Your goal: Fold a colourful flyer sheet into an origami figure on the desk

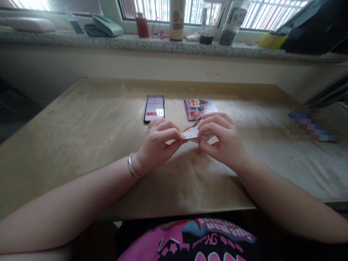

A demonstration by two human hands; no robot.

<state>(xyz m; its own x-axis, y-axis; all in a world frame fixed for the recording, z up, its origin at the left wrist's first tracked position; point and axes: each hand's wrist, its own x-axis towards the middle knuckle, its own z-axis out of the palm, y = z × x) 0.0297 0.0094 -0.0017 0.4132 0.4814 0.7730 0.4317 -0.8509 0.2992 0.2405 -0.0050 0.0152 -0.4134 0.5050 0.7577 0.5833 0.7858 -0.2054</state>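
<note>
Between my two hands, above the middle of the table, is a small piece of printed paper or thin card, white with orange and blue near its far edge. My left hand, with a silver bangle at the wrist, pinches its left end between thumb and fingers. At the right end my right hand grips it with thumb and forefinger, the other fingers curled over the top. The fingers hide part of it, so I cannot tell whether it is folded or has several layers. Just beyond lies a colourful printed packet or booklet.
A phone with a lit timer screen lies beyond my left hand. The tan table reaches to the wall. A blurred blue item lies far right. On the stone windowsill stand a red bottle, a tall canister and jars.
</note>
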